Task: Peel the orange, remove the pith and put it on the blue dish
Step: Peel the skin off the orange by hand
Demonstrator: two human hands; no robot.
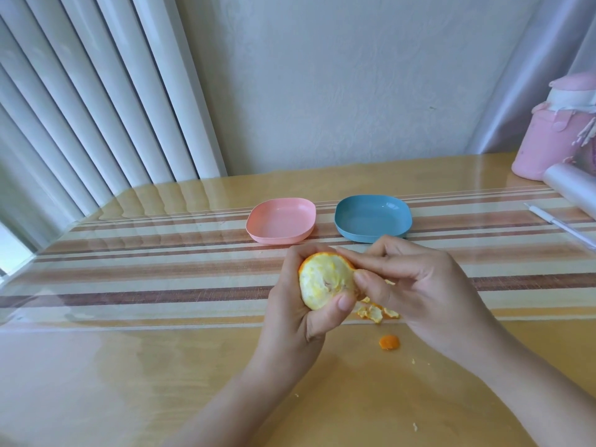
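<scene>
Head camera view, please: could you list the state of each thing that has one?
orange: mostly peeled, pith on, rind along far edge
left hand: grips the orange
right hand: pinches the orange's rind
blue dish: empty
pink dish: empty
peel scraps: loose on the table

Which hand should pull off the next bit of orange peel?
Probably the right hand: it pinches the peel at the edge of the orange, while the left hand grips the fruit.

table (129, 366) | blue dish (372, 217) | pink dish (280, 221) just left of it | peel scraps (377, 312) in front of it | pen (561, 225), pink bottle (545, 146) to its right
</scene>
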